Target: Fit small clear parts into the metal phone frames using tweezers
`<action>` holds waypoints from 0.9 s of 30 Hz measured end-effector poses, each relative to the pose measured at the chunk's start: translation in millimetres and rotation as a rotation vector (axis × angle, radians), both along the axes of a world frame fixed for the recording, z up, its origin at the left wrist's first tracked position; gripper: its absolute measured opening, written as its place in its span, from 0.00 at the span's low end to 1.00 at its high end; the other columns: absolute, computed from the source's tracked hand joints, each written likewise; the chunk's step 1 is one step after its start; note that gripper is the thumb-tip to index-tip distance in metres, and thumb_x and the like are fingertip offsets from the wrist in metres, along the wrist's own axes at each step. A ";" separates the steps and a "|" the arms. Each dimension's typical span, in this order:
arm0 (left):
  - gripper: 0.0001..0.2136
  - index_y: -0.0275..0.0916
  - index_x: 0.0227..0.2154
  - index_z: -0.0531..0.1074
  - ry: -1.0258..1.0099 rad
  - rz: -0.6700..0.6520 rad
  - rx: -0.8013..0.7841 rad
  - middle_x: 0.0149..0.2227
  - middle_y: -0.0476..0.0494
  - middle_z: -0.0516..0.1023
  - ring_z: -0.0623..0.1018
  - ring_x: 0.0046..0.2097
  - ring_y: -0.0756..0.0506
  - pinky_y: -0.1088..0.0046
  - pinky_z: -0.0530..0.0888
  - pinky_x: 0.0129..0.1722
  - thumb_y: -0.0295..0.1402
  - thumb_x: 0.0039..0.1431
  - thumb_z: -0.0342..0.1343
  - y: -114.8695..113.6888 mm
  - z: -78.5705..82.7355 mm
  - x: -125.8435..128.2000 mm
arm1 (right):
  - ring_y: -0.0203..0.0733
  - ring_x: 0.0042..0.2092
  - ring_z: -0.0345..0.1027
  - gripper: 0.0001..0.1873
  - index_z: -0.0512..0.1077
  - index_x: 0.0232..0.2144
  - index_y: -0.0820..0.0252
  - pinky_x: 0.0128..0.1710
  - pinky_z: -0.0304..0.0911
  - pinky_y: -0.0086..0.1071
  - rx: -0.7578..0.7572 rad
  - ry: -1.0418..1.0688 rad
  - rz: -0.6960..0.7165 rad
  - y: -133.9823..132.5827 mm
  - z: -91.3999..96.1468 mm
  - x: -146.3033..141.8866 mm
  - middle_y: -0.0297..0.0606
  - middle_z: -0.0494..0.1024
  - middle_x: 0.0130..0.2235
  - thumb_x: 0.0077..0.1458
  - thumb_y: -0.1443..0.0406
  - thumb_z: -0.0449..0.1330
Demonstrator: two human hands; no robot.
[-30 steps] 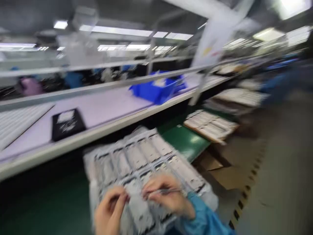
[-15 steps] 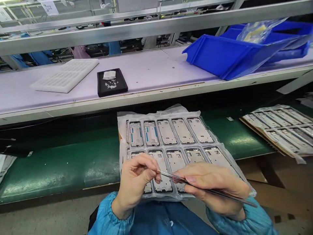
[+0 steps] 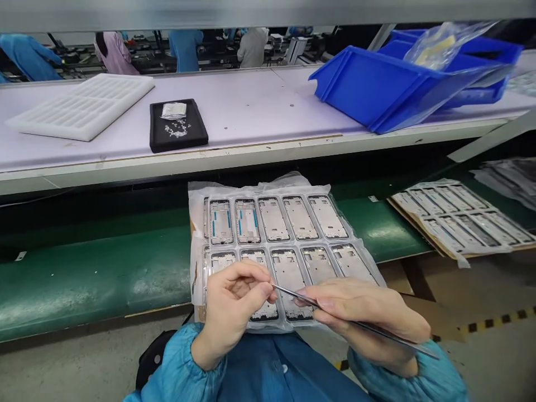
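Note:
My right hand (image 3: 372, 318) grips a pair of thin metal tweezers (image 3: 293, 293) that slant up to the left. Their tip meets the thumb and forefinger of my left hand (image 3: 238, 307), which are pinched together; whatever lies between them is too small to make out. Both hands hover over a clear plastic tray (image 3: 268, 245) holding rows of phone frames. Two frames in the far row, such as this phone frame (image 3: 248, 221), carry blue strips; the plain metal frame (image 3: 293, 218) beside them shows none. My hands cover part of the near row.
On the lilac shelf beyond stand a white slotted foam tray (image 3: 84, 106), a black tray (image 3: 157, 137) with tiny clear pieces and a small packet, and blue bins (image 3: 360, 89). Another tray of frames (image 3: 460, 218) lies right on the green bench (image 3: 104, 285). People work in the background.
The camera view has tilted and shifted, so the trays and shelf appear lower-left or higher in the picture. My hands keep the same pinch and tweezers hold.

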State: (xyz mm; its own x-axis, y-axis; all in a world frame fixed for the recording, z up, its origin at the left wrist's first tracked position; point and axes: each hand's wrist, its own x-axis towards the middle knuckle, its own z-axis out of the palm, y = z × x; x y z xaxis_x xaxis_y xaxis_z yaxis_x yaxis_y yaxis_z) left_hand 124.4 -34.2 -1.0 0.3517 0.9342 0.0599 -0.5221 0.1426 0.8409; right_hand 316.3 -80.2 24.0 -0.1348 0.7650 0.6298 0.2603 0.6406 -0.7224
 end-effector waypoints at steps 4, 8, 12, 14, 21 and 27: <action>0.02 0.38 0.34 0.79 0.170 0.101 0.283 0.31 0.46 0.79 0.79 0.32 0.50 0.76 0.78 0.30 0.25 0.61 0.63 1.8 -2.1 6.5 | 0.45 0.37 0.84 0.18 0.79 0.50 0.51 0.36 0.82 0.33 -0.083 0.146 0.032 1.8 -5.1 6.3 0.38 0.87 0.40 0.60 0.73 0.65; 0.06 0.39 0.37 0.77 0.339 0.225 0.512 0.33 0.45 0.79 0.79 0.36 0.49 0.75 0.77 0.34 0.22 0.65 0.58 0.7 -5.7 21.2 | 0.42 0.33 0.83 0.13 0.81 0.46 0.49 0.32 0.82 0.31 -0.225 0.389 0.063 5.0 -11.7 12.3 0.37 0.87 0.38 0.61 0.70 0.65; 0.05 0.39 0.39 0.74 0.425 0.312 0.624 0.34 0.45 0.79 0.80 0.38 0.48 0.74 0.77 0.35 0.24 0.68 0.54 -1.0 -7.7 45.1 | 0.43 0.32 0.83 0.08 0.82 0.40 0.52 0.28 0.81 0.31 -0.310 0.577 0.086 8.5 -18.2 26.1 0.38 0.87 0.34 0.60 0.69 0.67; 0.05 0.39 0.39 0.73 0.471 0.330 0.660 0.34 0.45 0.79 0.80 0.38 0.48 0.74 0.77 0.36 0.25 0.69 0.54 -0.3 -6.9 58.0 | 0.44 0.31 0.83 0.06 0.82 0.38 0.54 0.26 0.81 0.31 -0.322 0.640 0.094 10.7 -20.9 36.2 0.39 0.86 0.33 0.59 0.69 0.68; 0.05 0.40 0.38 0.73 0.555 0.345 0.638 0.35 0.47 0.78 0.79 0.38 0.49 0.75 0.77 0.37 0.25 0.69 0.54 4.5 -2.2 103.5 | 0.44 0.29 0.82 0.02 0.81 0.33 0.57 0.24 0.79 0.30 -0.356 0.766 0.101 19.4 -28.0 79.1 0.40 0.86 0.31 0.57 0.68 0.70; 0.05 0.40 0.38 0.73 0.520 0.324 0.532 0.34 0.48 0.79 0.79 0.34 0.51 0.77 0.77 0.34 0.26 0.69 0.53 2.2 -3.0 139.0 | 0.44 0.31 0.83 0.03 0.80 0.35 0.57 0.29 0.81 0.32 -0.357 0.773 0.142 24.4 -33.1 114.9 0.39 0.86 0.33 0.57 0.70 0.69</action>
